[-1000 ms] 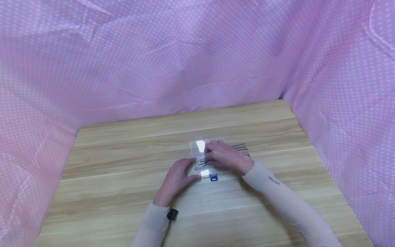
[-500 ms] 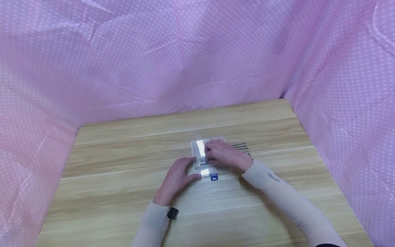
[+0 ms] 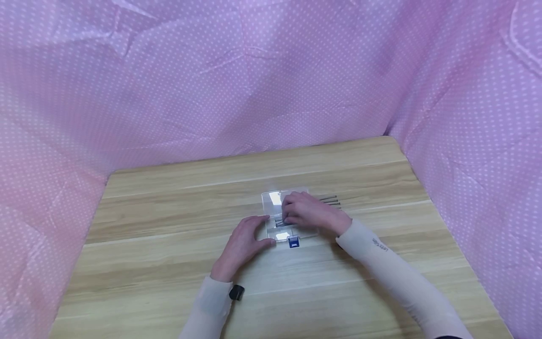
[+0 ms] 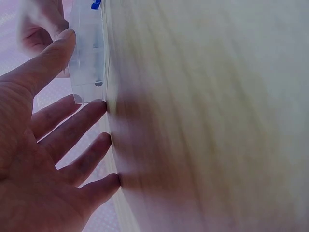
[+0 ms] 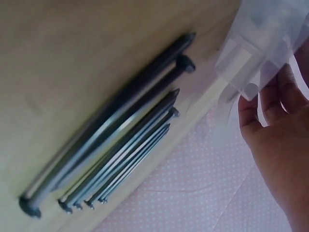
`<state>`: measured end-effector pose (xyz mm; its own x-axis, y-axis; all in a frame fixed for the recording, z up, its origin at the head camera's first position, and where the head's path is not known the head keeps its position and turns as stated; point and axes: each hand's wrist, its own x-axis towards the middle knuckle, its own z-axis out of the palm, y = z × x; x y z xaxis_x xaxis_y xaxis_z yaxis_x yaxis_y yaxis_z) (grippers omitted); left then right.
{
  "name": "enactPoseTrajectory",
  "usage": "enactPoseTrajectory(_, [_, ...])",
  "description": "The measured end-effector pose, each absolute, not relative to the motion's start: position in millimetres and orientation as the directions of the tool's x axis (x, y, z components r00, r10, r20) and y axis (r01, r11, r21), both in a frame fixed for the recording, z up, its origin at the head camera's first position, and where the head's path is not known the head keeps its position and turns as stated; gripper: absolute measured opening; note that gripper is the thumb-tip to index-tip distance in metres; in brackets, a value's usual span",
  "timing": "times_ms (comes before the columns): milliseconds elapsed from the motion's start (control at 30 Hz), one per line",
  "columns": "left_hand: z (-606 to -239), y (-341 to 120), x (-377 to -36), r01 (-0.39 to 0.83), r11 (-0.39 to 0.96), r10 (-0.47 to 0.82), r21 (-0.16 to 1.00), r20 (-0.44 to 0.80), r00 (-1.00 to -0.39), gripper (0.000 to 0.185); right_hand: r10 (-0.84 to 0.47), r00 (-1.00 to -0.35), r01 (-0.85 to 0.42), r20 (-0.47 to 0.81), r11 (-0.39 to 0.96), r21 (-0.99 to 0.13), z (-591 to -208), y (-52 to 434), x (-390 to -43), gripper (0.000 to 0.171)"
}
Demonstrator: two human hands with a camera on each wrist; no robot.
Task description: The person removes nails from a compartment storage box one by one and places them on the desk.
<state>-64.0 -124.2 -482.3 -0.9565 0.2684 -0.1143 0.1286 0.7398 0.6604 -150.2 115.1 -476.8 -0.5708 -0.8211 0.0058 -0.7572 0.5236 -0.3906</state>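
Note:
A clear plastic box (image 3: pixel 279 238) lies opened on the table, its lid (image 3: pixel 271 203) folded back to the far side and a blue latch (image 3: pixel 293 242) at its near edge. My left hand (image 3: pixel 242 245) holds the box's left end between thumb and fingers; in the left wrist view its remaining fingers are spread toward the tabletop. Over the box, my right hand (image 3: pixel 306 210) has its fingers bent down and pinches a nail (image 3: pixel 280 223), partly hidden beneath the hand. Several long steel nails (image 5: pixel 111 121) of differing sizes lie side by side to the right of the box.
The wooden table (image 3: pixel 169 212) reaches a far edge against a pink polka-dot cloth (image 3: pixel 190 94), which also hangs along both sides. A black wrist device (image 3: pixel 236 293) sits at my left sleeve.
The nail at my right fingertips has swung from slanted to nearly level within the box. My right hand has shifted slightly right, covering some loose nails. My left hand stays put.

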Motion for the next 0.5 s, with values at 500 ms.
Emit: enactPoseTrajectory(500, [-484.2,-124.5,-64.4,0.123,0.738,0.265,0.663,-0.117,-0.957,0.07,-0.803,-0.59,-0.749,0.083,0.506,-0.428,-466.0,126.4,-142.8,0.009])
